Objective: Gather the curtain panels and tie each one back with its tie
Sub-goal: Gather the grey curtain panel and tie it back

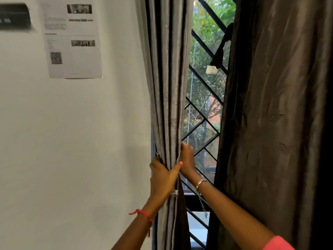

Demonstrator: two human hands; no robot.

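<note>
Left hand [163,179]: arm stretched up from lower centre, fingers wrapped round the left side of the grey curtain panel [167,87], thumb across its front folds. Right hand [187,159]: just above and beside it, wrist bent, fingers curled on the panel's right edge, gripping. The panel is bunched into narrow folds at the window's left, by the wall [81,141]. Red thread [142,212] on left wrist, chain bracelet [201,183] on right. Dark curtain panel [279,123] hangs ungathered at right. A dark tie [220,51] with a pale end dangles beside it, before the window grille [203,109]. Printed sheet [72,37] on the wall.
</note>
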